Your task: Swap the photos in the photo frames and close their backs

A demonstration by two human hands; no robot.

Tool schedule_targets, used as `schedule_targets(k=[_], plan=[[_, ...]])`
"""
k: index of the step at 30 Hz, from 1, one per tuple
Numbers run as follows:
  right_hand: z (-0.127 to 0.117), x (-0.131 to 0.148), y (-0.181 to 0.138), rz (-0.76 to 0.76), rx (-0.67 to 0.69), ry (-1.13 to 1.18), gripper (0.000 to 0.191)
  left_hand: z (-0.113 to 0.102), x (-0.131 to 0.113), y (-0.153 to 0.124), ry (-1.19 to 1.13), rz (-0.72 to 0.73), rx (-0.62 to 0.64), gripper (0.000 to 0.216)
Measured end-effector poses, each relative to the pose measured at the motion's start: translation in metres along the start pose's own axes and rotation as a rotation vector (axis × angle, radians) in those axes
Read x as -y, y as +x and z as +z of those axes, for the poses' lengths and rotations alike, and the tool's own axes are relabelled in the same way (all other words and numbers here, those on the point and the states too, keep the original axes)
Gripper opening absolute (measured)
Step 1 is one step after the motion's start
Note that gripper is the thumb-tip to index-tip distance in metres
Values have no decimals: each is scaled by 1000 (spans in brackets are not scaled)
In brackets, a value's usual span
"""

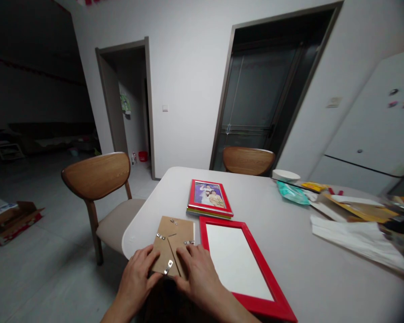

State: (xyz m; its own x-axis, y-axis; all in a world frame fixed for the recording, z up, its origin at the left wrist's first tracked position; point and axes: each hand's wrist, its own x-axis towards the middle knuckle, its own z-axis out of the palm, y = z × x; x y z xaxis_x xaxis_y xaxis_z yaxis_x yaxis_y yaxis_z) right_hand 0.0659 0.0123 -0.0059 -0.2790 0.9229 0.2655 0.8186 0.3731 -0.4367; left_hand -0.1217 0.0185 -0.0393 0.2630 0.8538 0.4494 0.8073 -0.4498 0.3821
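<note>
A brown cardboard frame backing [173,237] with small metal clips lies at the near left edge of the grey table [283,251]. My left hand [138,276] rests on its near left corner, fingers curled down onto the board. My right hand [197,271] lies on its near right part, fingers pressed flat beside a clip. Right beside the backing lies an empty red picture frame [256,269] with a white inside. Farther back sits a stack of red frames [209,197] with a photo in the top one.
A wooden chair [101,197] stands left of the table and another chair [248,160] at the far side. Papers, envelopes and a teal packet [291,192] clutter the right of the table, near a white bowl [285,175]. A cardboard box [10,220] lies on the floor.
</note>
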Motion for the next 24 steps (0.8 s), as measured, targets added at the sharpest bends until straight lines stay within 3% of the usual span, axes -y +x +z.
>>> schedule_targets(k=[4,9,15,20,24], plan=[[-13,-5,4,42,-71,241,43,1,2,2,-34,-6,-78,32],[-26,-12,10,251,-151,625,43,0,3,8,-94,-4,-124,31],[-17,-24,16,475,-114,1092,55,1,-5,4,-224,-52,-176,30],[-6,-28,24,528,-173,1145,41,2,-14,6,-413,-192,-232,31],[-16,-29,27,518,-196,1108,30,4,-12,8,-559,-320,-232,35]])
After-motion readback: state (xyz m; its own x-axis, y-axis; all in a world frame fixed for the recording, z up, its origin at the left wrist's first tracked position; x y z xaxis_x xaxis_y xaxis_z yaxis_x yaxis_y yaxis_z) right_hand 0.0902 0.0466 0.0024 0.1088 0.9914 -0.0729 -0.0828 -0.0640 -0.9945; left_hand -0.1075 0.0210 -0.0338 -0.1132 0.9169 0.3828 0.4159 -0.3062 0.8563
